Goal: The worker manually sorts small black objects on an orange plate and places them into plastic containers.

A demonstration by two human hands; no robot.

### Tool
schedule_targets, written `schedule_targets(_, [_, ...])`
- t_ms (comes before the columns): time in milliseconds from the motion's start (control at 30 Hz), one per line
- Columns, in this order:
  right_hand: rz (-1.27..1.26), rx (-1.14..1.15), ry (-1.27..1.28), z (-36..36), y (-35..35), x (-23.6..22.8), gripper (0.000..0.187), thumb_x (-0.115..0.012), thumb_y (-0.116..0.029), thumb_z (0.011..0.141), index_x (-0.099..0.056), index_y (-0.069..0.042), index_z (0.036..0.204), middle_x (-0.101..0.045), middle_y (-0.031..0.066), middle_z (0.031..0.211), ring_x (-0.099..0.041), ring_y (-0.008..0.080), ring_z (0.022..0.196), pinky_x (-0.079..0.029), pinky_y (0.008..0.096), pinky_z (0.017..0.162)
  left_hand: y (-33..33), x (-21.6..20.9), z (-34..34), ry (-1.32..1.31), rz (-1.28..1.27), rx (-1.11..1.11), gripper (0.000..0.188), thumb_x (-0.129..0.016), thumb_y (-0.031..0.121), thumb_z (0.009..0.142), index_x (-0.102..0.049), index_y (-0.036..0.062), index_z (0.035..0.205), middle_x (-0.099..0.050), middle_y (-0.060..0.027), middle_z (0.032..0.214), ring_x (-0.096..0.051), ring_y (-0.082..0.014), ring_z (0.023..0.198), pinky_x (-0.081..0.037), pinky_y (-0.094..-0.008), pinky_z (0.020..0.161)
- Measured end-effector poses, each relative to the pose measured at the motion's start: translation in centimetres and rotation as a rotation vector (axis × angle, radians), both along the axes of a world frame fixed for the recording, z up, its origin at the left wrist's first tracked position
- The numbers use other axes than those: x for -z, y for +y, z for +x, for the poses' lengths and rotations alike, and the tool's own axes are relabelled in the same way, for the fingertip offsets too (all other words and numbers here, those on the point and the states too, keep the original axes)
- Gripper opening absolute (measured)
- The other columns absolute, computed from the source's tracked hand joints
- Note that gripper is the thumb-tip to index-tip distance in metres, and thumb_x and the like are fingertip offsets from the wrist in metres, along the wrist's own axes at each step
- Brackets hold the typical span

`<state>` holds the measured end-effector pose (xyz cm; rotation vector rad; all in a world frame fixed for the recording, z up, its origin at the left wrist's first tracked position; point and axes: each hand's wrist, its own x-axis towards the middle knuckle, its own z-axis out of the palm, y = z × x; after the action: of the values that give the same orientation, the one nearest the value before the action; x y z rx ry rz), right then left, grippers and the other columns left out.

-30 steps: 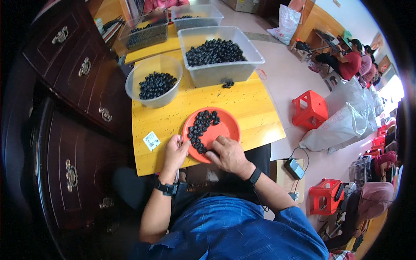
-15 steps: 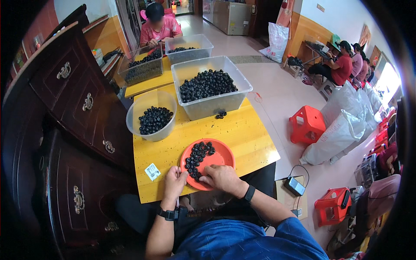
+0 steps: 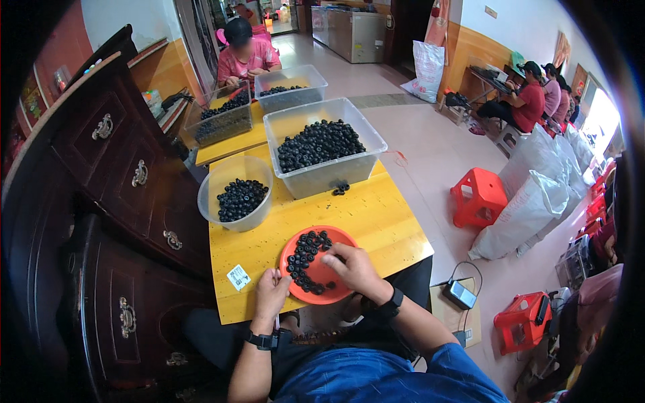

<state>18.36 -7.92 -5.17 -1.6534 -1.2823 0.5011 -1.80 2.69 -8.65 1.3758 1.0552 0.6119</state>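
On the near edge of the yellow table lies an orange-red plate [image 3: 342, 236] with many small black ring-shaped pieces [image 3: 306, 248], mostly on its left side. My left hand [image 3: 271, 293] is closed at the plate's left rim. A thin pale stick [image 3: 276, 322] shows below that hand; what the fingers grip is hidden. Over the right part of the plate is my right hand [image 3: 354, 269], thumb and fingers pinched together. Whatever may be between those fingertips is too small to make out. Both wrists wear black bands.
Behind the plate stand a round clear tub [image 3: 213, 215] and a large clear bin [image 3: 329, 181], both holding black pieces. Loose pieces [image 3: 341, 188] lie by the bin. A white label [image 3: 238, 277] is on the table. Dark drawers [image 3: 127, 161] flank the left; a person [image 3: 245, 60] sits opposite.
My right hand has lifted from the near part of the plate and moved up and right, uncovering pieces there. The left hand stays at the rim. The view has shifted slightly.
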Motion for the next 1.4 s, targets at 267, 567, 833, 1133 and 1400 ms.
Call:
schedule_targets(267, [0.064,-0.079,1.898,1.0,-1.6,0.5,0.032,-0.049,-0.039,0.102,-0.056,-0.009,0.095,-0.053,0.0001,0.076,-0.048,0.0101,0.060,-0.038,0.0227,0.048,-0.3,0.4,-0.2,0.007,-0.008,-0.015,0.018,-0.066,0.009,0.088,-0.050,0.0031,0.081,-0.055,-0.0010,0.069,-0.056,-0.0098,0.055,-0.045,-0.0248,0.052])
schedule_targets(567, [0.051,0.031,2.140,-0.2,-1.8,-1.3,0.022,-0.054,-0.026,0.101,-0.058,-0.005,0.105,-0.062,0.0127,0.103,-0.059,0.0204,0.081,-0.052,0.0289,0.068,-0.6,0.4,-1.4,0.032,0.046,0.097,0.016,-0.066,0.015,0.089,-0.057,0.0041,0.097,-0.056,0.0010,0.068,-0.048,-0.0047,0.051,-0.036,-0.0208,0.043])
schedule_targets(833, [0.058,-0.179,1.968,-0.1,-1.9,-0.4,0.022,-0.054,-0.029,0.100,-0.059,-0.008,0.103,-0.058,0.0061,0.092,-0.050,0.0127,0.066,-0.041,0.0207,0.051,0.9,-0.6,-2.4,0.331,0.658,-0.051,0.056,-0.069,0.012,0.082,-0.045,0.0011,0.132,-0.058,-0.0267,0.119,-0.055,-0.0436,0.112,-0.044,-0.0472,0.097])
schedule_targets(1133, [-0.119,-0.103,0.806,2.7,-0.7,-2.8,0.015,-0.061,-0.026,0.097,-0.063,-0.012,0.097,-0.058,-0.0052,0.076,-0.050,0.0028,0.059,-0.038,0.0176,0.053,-0.5,-1.3,-3.1,0.436,1.004,-0.032,0.033,-0.067,0.015,0.085,-0.060,-0.0006,0.114,-0.060,-0.0217,0.113,-0.057,-0.0390,0.108,-0.045,-0.0464,0.093])
schedule_targets(1400, [-0.126,0.419,-0.222,13.1,3.2,1.8,0.030,-0.062,-0.033,0.088,-0.068,-0.005,0.096,-0.069,0.0207,0.088,-0.067,0.0385,0.086,-0.052,0.0458,0.076,-5.7,-10.1,2.0,-0.040,0.589,0.357,0.016,-0.064,0.020,0.093,-0.062,0.0036,0.091,-0.066,-0.0124,0.085,-0.065,-0.0290,0.067,-0.050,-0.0345,0.060])
